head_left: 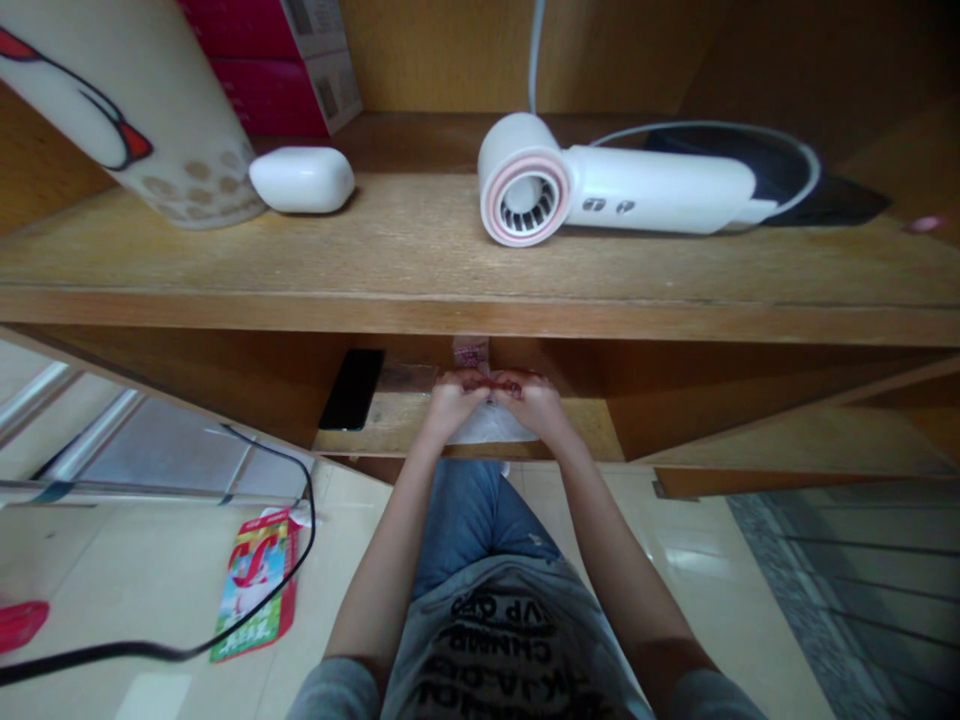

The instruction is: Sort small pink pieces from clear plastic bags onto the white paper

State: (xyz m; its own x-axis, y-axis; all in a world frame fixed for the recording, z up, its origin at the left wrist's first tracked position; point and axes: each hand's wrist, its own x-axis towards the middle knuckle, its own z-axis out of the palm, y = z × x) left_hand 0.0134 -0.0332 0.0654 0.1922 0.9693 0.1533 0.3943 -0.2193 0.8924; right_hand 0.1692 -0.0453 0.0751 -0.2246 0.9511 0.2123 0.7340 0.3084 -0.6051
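Note:
My left hand (457,400) and my right hand (531,402) meet over the lower shelf, fingers bent and pressed together in a pinch. Whatever sits between the fingertips is too small to make out; some dark reddish bits show there. Beneath both hands lies a white sheet (491,425), perhaps paper or thin plastic. Just behind the fingers is a small clear packet (471,353) with pink-purple contents. Left of my left hand, a flat transparent bag (407,378) rests on the wood, and a black phone (352,390) lies farther left.
The upper shelf (420,270) overhangs my hands, carrying a white hair dryer (652,190), a white earbud case (302,180), a large bubble-tea-patterned cup (180,120) and magenta boxes (270,95). On the floor are a colourful bag (259,580) and a black cable (150,650).

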